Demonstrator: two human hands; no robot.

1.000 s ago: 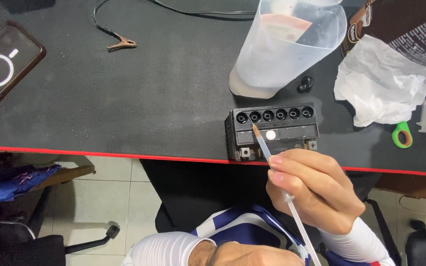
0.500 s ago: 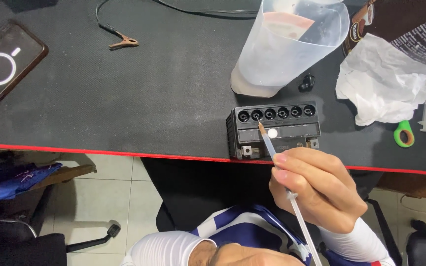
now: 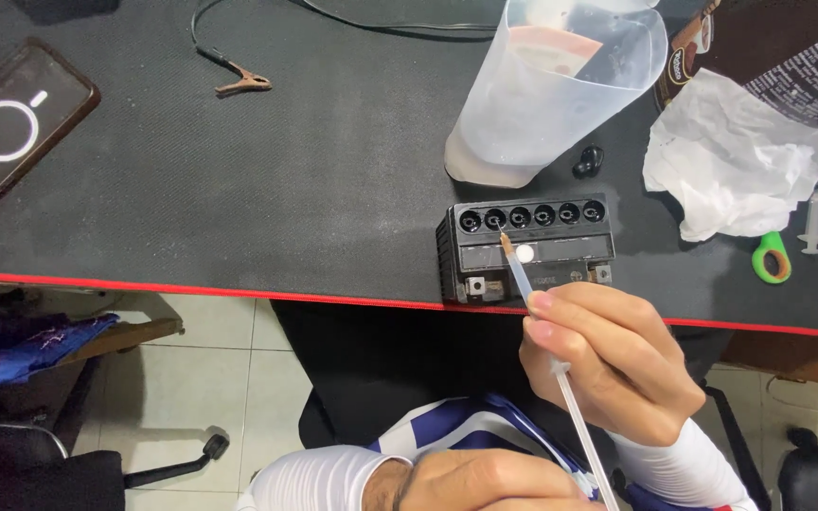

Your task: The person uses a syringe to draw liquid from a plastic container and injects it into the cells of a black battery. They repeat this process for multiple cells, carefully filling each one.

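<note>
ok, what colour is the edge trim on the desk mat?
Red, along the black desk mat front edge; head view.

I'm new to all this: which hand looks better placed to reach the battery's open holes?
Probably the right hand: it holds the syringe, tip close to the battery. The left hand rests near the lap.

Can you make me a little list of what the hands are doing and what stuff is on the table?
right hand: holds a syringe
syringe tip: points toward the second hole from the left of the black battery
left hand: low, near the body, holds nothing that shows
behind battery: clear plastic jug
right side: crumpled tissue, green ring
left side: phone, clip on a wire
</note>
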